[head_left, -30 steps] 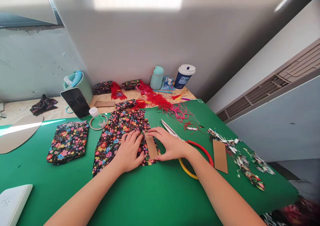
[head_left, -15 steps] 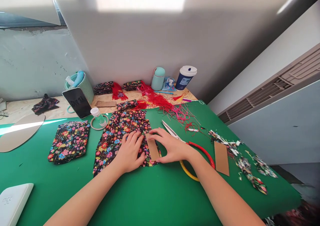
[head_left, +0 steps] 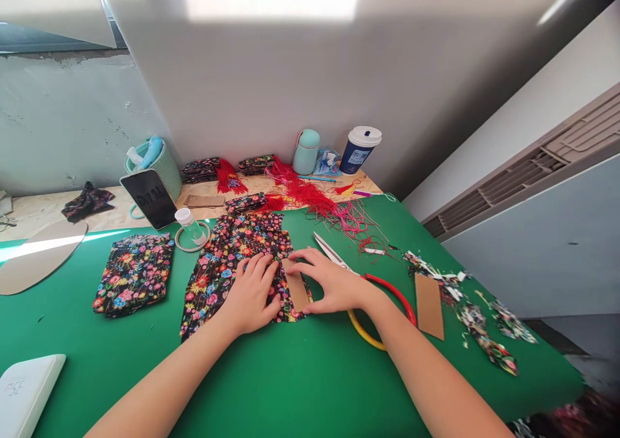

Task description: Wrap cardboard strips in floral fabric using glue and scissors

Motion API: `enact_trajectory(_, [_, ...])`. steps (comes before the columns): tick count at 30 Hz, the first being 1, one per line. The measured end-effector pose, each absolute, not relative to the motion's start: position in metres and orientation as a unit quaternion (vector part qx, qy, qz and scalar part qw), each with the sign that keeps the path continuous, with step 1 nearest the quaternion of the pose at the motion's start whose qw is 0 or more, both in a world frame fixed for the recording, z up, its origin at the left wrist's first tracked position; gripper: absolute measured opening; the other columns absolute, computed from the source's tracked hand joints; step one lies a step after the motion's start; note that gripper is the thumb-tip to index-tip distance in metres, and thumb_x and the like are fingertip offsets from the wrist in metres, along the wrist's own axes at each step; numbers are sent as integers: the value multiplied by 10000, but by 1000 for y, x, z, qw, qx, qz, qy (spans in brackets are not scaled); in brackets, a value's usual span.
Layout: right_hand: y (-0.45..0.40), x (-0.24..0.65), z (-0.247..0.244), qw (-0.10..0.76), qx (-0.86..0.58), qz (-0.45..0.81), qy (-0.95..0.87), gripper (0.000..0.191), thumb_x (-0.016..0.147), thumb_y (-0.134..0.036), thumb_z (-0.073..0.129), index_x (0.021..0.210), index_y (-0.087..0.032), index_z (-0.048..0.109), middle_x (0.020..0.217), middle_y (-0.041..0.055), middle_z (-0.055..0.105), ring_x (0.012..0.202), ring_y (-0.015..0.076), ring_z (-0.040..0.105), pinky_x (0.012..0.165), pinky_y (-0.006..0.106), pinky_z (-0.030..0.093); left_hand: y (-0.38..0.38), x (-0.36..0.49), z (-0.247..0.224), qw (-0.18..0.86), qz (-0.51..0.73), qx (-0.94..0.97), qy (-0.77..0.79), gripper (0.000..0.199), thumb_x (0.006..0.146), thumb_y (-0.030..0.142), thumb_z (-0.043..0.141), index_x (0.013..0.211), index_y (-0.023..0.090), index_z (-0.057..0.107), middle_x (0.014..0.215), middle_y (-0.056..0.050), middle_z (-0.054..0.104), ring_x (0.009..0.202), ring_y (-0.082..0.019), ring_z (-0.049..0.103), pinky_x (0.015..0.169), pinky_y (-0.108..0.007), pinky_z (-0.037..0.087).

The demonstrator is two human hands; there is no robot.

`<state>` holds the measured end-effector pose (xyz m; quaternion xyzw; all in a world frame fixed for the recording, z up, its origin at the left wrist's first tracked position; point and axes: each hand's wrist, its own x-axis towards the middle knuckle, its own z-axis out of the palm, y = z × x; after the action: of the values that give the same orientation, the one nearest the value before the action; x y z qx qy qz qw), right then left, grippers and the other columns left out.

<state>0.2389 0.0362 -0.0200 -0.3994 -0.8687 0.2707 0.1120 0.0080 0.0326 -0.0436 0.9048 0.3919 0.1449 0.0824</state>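
Observation:
A black floral cloth (head_left: 208, 289) lies spread on the green table mat. My left hand (head_left: 254, 296) rests on it, palm down with fingers stretched out. Along the cloth's right edge sits a narrow cardboard strip (head_left: 296, 289). My right hand (head_left: 332, 283) spans this strip, with fingertips at its far end and the thumb at its near end. Partly under my right wrist are large scissors (head_left: 382, 283) with one red and one yellow handle, their blades pointing away from me.
A folded floral cloth (head_left: 135, 273) and a tape roll with a small bottle (head_left: 191, 225) are on the left. A phone (head_left: 150, 199) leans on a basket. Red tassels (head_left: 310, 192), a flask (head_left: 306, 152) and a cup (head_left: 359, 150) stand behind. Another cardboard piece (head_left: 429, 307) and scraps (head_left: 477, 322) lie right.

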Motion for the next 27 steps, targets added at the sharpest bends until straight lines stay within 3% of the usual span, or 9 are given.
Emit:
enact_trajectory(10, [34,239,-21,137,-395,266,-868,635,647,-405,781,1215,-229,558,1365,141,399,1286,315,378,1062,506,342,31,8,-37,76,171,924,333,482,833,266,468,1296,133,481,1308,-145,527,1250,-301,422,1063,-496,261])
enact_trajectory(16, [34,237,-20,149,-380,249,-879,407,758,-142,620,1155,-229,595,1314,114,483,1254,279,409,1049,497,358,26,13,-33,94,149,959,222,403,860,228,423,1244,162,525,1257,-109,586,1188,-247,501,1017,-421,358])
enact_trajectory(19, [35,236,-20,156,-377,249,-878,360,760,-126,601,1105,-228,617,1279,106,525,1221,277,430,1025,495,382,24,16,-32,95,134,960,225,465,850,240,436,1307,163,476,1293,-124,555,1189,-260,498,987,-427,392])
enact_trajectory(27, [36,235,-22,172,-382,245,-874,446,754,-140,605,1193,-203,563,1251,119,555,1189,266,475,1036,480,376,16,19,-30,98,133,952,259,424,848,272,470,1247,144,531,1272,-134,562,1218,-287,459,1030,-460,363])
